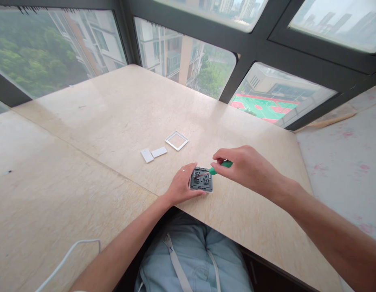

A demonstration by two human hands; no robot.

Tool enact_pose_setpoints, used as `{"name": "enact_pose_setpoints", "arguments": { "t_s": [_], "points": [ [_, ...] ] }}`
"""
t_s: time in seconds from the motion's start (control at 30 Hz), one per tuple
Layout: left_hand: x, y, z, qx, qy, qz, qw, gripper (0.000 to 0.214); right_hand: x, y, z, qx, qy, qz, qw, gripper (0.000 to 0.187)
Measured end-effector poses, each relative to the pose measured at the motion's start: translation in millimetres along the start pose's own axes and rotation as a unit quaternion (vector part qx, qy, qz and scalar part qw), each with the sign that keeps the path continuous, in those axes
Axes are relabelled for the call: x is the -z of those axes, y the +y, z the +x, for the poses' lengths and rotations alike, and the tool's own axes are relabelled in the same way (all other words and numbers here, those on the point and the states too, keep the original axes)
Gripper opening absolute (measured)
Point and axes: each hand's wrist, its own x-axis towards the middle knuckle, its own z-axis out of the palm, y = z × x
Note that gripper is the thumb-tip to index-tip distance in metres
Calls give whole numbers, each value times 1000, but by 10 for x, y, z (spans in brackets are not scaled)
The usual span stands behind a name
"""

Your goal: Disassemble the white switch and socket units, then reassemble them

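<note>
A square wall switch with a dark grey inside and a white edge sits near the front edge of the table. My left hand grips it from the left, fingers along its far side and thumb along its near side. My right hand is closed around the green handle of a screwdriver, held at a slant. The shaft reaches left across the switch, and its tip is over the left part of the mechanism. Whether the tip sits in a screw is too small to tell.
Beyond the switch lie a white square frame and two white rocker plates, a left plate and a right plate. A white cable runs at the lower left. Windows border the beige tabletop; a patterned wall stands right.
</note>
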Motion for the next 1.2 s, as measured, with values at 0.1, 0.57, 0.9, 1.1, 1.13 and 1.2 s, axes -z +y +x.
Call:
{"name": "enact_pose_setpoints", "arguments": {
  "t_s": [0.1, 0.57, 0.9, 1.1, 1.13, 1.2],
  "points": [
    [-2, 1, 2, 2, -1, 0, 1000, 103, 2, 4, 1, 2, 6, 2, 1000, 11],
    [28, 34, 16, 1, -1, -8, 1000, 98, 102, -127, 161, 126, -82, -69, 986, 13],
    [68, 110, 48, 6, 2, -18, 1000, 83, 79, -244, 358, 204, -77, 60, 974, 24],
    [58, 86, 39, 14, -8, -16, 1000, 91, 111, -405, 286, -5, -34, -150, 988, 43],
    [59, 85, 41, 12, -7, -16, 1000, 92, 121, -412, 277, -18, -32, -174, 984, 45],
    [61, 82, 44, 7, -6, -16, 1000, 92, 151, -386, 259, -3, -34, -180, 983, 36]
  ]
}}
